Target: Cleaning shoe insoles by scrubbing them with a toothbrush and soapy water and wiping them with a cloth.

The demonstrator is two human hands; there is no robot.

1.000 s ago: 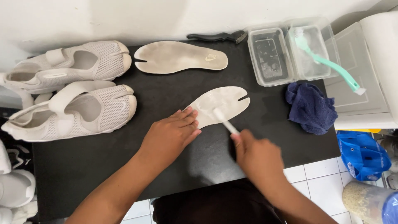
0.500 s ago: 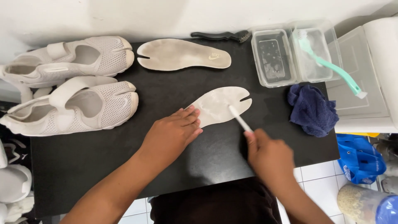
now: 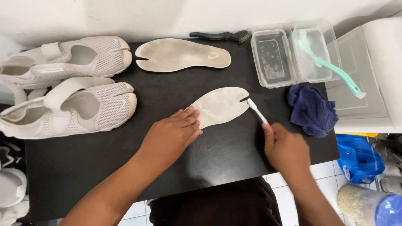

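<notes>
A pale grey, split-toed fabric insole (image 3: 220, 105) is laid flat near the middle of a black tabletop (image 3: 83, 167). Its heel end is pinned down by the left hand (image 3: 171, 136), whose fingers are stretched out flat and held close together. A small white toothbrush (image 3: 256, 110) is gripped in the closed fingers of the right hand (image 3: 287, 150), and its head is set against the insole's toe end, beside the notch. A second, matching insole (image 3: 182, 54) is placed farther back. Two white mesh split-toed shoes (image 3: 67, 83) are set at the left. Two clear plastic tubs (image 3: 293, 52), a mint-green brush (image 3: 331, 69) and a crumpled navy cloth (image 3: 312, 111) are found at the right.
</notes>
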